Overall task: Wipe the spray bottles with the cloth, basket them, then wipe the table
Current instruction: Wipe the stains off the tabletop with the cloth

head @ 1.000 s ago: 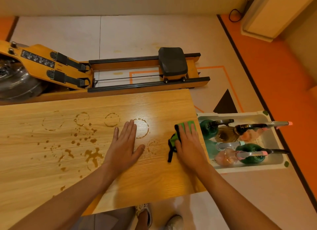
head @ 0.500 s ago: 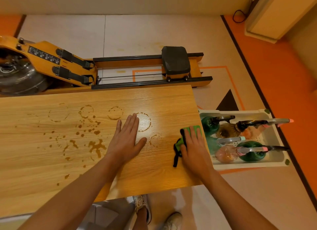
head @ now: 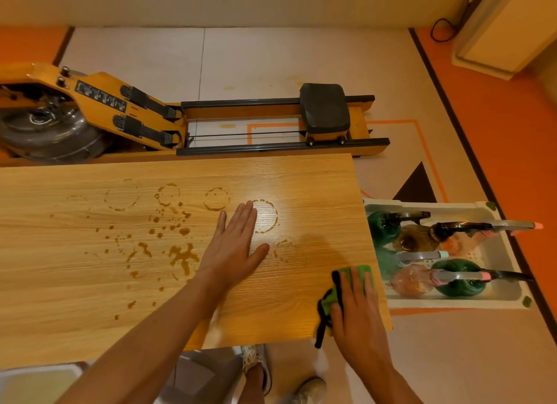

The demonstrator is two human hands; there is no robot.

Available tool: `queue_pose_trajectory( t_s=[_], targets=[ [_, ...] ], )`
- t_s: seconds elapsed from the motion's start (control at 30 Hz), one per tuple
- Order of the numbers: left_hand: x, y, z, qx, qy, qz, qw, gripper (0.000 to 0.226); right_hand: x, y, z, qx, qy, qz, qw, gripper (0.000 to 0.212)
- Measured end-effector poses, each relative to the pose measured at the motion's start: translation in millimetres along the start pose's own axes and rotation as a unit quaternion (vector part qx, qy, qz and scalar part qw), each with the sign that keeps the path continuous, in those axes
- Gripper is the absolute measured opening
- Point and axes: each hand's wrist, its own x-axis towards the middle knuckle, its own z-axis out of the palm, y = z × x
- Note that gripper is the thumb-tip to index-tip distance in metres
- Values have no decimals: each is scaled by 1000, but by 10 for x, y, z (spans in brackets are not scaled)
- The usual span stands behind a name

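A green cloth [head: 346, 278] with a black edge lies on the wooden table [head: 90, 277] near its right front corner. My right hand [head: 357, 310] presses flat on top of the cloth. My left hand [head: 236, 247] rests flat on the table's middle, fingers together, holding nothing. Brown liquid rings and splashes [head: 180, 254] mark the table left of my left hand. Several spray bottles, green [head: 458, 278] and orange-tinted [head: 413, 238], lie in a white basket [head: 503, 253] on the floor just past the table's right edge.
A wooden rowing machine [head: 120, 114] with a black seat [head: 324, 106] lies on the floor right behind the table. My feet [head: 256, 364] stand below the table's front edge. A white bin [head: 36, 382] shows at the bottom left.
My right hand has drawn the cloth toward me along the table's right edge. The ring stain near the right edge looks fainter. My left hand stays put.
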Motion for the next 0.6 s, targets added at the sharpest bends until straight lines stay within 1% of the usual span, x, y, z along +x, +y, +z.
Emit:
queue_pose_trajectory(
  t_s=[0.07, 0.13, 0.23, 0.3, 0.4, 0.5, 0.53, 0.6],
  targets=[
    [7, -2, 3, 4, -1, 0, 1000, 87, 341, -28, -62, 24, 5, 29, 999, 67],
    [0, -6, 8, 1, 0, 0, 1000, 87, 692, -69, -111, 49, 11, 48, 998, 65],
    [-1, -14, 12, -3, 3, -1, 1000, 87, 974, -191, -190, 43, 19, 52, 998, 62],
    [-2, -15, 12, 1, 1, 0, 1000, 87, 909, -191, -181, 45, 12, 44, 998, 62],
    [-10, -22, 21, -8, 13, 4, 1000, 87, 484, -155, -54, 25, -2, 10, 1000, 65],
    [-8, -14, 21, -27, 32, 4, 999, 86, 140, -160, 64, 1, -30, -11, 999, 64],
    [-10, -8, 18, -27, 33, 3, 999, 86, 167, -169, 61, 0, -37, -16, 999, 64],
    [-13, -11, 18, -26, 35, 6, 999, 86, 431, -229, -6, 4, -26, -39, 999, 64]
  ],
)
